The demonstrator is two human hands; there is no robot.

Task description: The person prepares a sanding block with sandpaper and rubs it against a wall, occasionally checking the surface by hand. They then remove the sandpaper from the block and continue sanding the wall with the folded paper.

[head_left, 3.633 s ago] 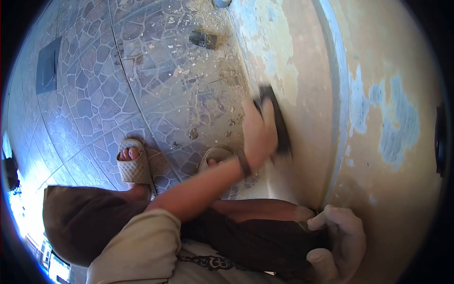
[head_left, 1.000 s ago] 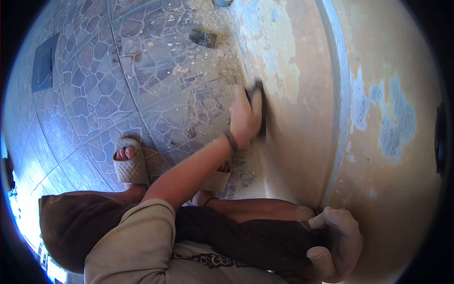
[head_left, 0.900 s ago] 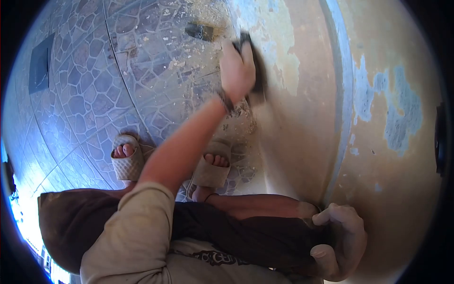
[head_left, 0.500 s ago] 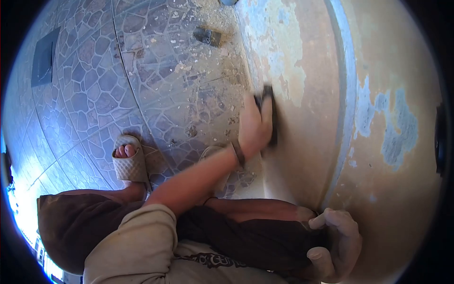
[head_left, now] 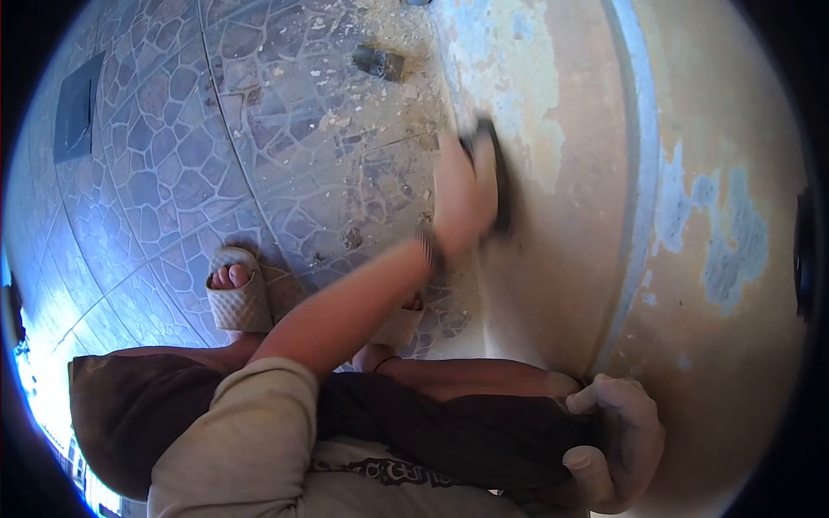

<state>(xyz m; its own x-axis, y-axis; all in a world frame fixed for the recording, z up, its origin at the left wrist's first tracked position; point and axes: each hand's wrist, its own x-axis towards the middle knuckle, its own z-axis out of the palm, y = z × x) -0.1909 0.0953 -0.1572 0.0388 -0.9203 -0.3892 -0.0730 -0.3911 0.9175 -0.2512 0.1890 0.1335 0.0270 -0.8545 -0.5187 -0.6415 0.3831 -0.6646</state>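
Observation:
My left hand [head_left: 465, 194] is closed round a black flat tool [head_left: 499, 186], long and narrow, pressed face-on to the wall [head_left: 561, 233] just above the floor. The hand and tool are slightly blurred, and the tool's working face is hidden against the wall. Paint on the wall is patchy, with pale blue and white areas showing through the beige. At the lower right, my right hand [head_left: 626, 440], coated in pale dust, rests by my knee. Its fingers curve loosely, the thumb stands apart, and nothing shows between them.
A small dark block-like object [head_left: 378, 62] lies on the stone-patterned floor [head_left: 190, 164] amid flakes and dust along the wall base. A dark flat panel [head_left: 78, 108] is at the far left. My sandalled feet [head_left: 237, 289] are close to the wall. A raised pale band [head_left: 641, 173] runs along the wall.
My left hand and the black tool have slid up the picture along the wall. My right hand has stayed almost where it was.

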